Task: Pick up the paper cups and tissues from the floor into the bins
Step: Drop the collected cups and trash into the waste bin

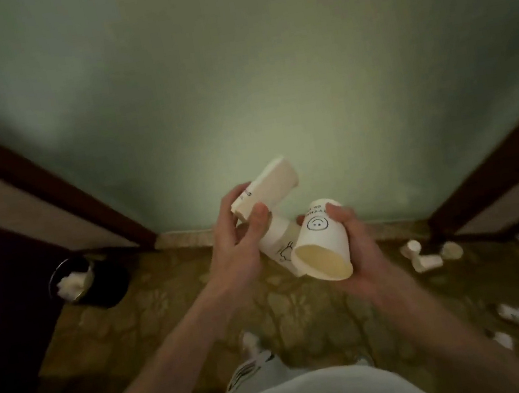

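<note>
My left hand (238,250) grips a flattened white paper cup (268,188) that points up toward the wall. My right hand (358,248) holds another white paper cup with a smiley face (322,247), its open mouth turned toward me. Between the two hands a third cup (277,234) lies wedged; which hand holds it I cannot tell. A dark round bin (95,283) stands on the floor at the left with white tissue (73,283) inside. More paper cups (425,255) lie by the wall at the right, and several crumpled tissues (514,314) are scattered over the floor on the right.
The green wall (235,98) is straight ahead, with dark wooden frames (45,182) on the left and right (499,172). The floor (167,312) is patterned brown. One tissue (250,342) lies near my legs, just in front of me.
</note>
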Action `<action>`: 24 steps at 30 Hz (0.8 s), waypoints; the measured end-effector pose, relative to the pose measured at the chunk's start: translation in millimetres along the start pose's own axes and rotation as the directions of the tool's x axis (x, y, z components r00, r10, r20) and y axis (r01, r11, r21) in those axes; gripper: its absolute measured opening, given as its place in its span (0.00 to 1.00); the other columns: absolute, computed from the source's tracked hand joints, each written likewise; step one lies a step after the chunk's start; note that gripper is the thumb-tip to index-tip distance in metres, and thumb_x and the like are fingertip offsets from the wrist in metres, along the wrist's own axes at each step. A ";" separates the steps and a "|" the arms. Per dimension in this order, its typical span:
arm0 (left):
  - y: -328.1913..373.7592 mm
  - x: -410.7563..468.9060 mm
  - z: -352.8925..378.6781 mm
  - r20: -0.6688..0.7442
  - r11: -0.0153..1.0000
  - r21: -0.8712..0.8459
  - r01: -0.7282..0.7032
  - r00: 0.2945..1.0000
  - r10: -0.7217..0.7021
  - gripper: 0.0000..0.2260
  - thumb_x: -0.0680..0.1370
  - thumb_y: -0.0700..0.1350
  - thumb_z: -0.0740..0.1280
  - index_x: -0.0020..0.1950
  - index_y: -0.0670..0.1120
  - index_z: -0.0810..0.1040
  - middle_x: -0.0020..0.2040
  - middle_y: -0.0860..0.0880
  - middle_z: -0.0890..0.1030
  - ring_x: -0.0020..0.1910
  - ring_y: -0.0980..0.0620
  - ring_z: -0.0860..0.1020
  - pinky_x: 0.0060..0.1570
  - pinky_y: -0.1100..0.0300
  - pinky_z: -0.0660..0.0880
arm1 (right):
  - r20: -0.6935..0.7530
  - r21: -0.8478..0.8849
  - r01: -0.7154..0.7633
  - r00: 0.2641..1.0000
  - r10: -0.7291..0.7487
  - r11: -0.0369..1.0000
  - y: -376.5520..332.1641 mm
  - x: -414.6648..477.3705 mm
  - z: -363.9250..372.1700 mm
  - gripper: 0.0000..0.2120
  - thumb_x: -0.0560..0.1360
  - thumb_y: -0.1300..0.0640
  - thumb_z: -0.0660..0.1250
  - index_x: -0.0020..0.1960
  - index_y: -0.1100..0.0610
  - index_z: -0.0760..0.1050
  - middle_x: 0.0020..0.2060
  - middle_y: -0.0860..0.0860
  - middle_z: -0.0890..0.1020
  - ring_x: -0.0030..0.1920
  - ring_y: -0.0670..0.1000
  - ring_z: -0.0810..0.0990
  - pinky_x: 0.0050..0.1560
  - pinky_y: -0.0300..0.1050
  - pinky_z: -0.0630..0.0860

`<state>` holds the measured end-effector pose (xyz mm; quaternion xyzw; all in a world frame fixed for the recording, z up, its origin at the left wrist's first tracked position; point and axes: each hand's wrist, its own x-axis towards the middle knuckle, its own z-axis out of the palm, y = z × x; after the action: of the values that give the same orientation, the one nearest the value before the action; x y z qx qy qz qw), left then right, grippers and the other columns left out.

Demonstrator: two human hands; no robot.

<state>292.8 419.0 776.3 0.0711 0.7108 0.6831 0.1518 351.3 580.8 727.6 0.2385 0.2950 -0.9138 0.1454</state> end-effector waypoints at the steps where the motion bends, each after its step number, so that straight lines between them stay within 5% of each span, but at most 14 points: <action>1: 4.5 -8.9 -27.2 -0.045 1.000 0.007 -0.024 0.999 0.025 0.15 0.75 0.58 0.66 0.61 0.67 0.72 0.53 0.65 0.78 0.52 0.64 0.79 0.44 0.68 0.77 | 0.030 -0.048 -0.055 0.998 0.056 0.997 8.6 7.6 24.1 0.28 0.50 0.45 0.83 0.45 0.58 0.85 0.46 0.59 0.84 0.44 0.60 0.84 0.41 0.53 0.81; 5: 6.8 -45.2 -133.3 -0.249 0.997 -0.010 -0.076 0.966 0.071 0.17 0.76 0.56 0.65 0.64 0.61 0.71 0.53 0.65 0.77 0.54 0.65 0.78 0.44 0.68 0.78 | 0.070 -0.224 -0.206 0.972 0.226 0.953 53.6 50.2 116.5 0.35 0.50 0.48 0.84 0.52 0.61 0.81 0.46 0.60 0.83 0.42 0.59 0.84 0.42 0.55 0.82; 8: 3.5 -75.6 -212.9 -0.385 0.998 -0.053 -0.045 0.923 0.021 0.16 0.76 0.56 0.63 0.63 0.65 0.68 0.56 0.64 0.75 0.53 0.66 0.78 0.40 0.64 0.80 | 0.044 -0.328 -0.283 0.948 0.314 0.901 106.1 83.5 190.7 0.33 0.61 0.48 0.78 0.61 0.62 0.75 0.45 0.61 0.84 0.41 0.59 0.84 0.44 0.55 0.81; 12: -2.9 -110.1 -318.4 -0.530 0.988 -0.153 -0.001 0.844 -0.081 0.16 0.75 0.58 0.64 0.62 0.71 0.67 0.60 0.61 0.73 0.54 0.56 0.80 0.38 0.56 0.82 | 0.040 -0.396 -0.371 0.907 0.419 0.840 193.1 122.8 274.0 0.32 0.60 0.51 0.79 0.59 0.64 0.77 0.48 0.65 0.83 0.43 0.63 0.84 0.43 0.59 0.81; 17: -13.4 -143.0 -434.4 -0.584 0.975 -0.218 -0.033 0.805 -0.103 0.23 0.76 0.48 0.71 0.56 0.76 0.68 0.55 0.65 0.76 0.52 0.62 0.80 0.40 0.58 0.81 | 0.093 -0.522 -0.370 0.871 0.483 0.768 280.3 161.9 360.5 0.34 0.60 0.50 0.75 0.63 0.60 0.73 0.45 0.62 0.84 0.43 0.61 0.84 0.53 0.61 0.78; 20: -23.7 -150.6 -486.3 -0.596 0.976 -0.218 -0.008 0.793 -0.126 0.30 0.74 0.41 0.74 0.55 0.77 0.69 0.52 0.69 0.76 0.51 0.67 0.79 0.39 0.64 0.80 | 0.109 -0.529 -0.410 0.836 0.538 0.743 313.1 180.1 394.6 0.33 0.57 0.49 0.76 0.60 0.59 0.75 0.46 0.62 0.83 0.43 0.63 0.84 0.44 0.58 0.80; 24: -36.2 -139.8 -533.2 -0.644 0.973 -0.232 0.000 0.749 -0.154 0.30 0.74 0.42 0.74 0.58 0.75 0.67 0.58 0.64 0.73 0.52 0.64 0.79 0.40 0.59 0.81 | 0.129 -0.572 -0.414 0.807 0.576 0.709 341.0 212.1 426.9 0.30 0.60 0.48 0.74 0.59 0.59 0.76 0.46 0.63 0.84 0.43 0.63 0.84 0.39 0.55 0.81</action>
<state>261.7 -132.5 768.0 -0.2202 0.6419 0.7309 -0.0726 161.5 27.3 760.9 0.1206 0.4278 -0.7505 0.4890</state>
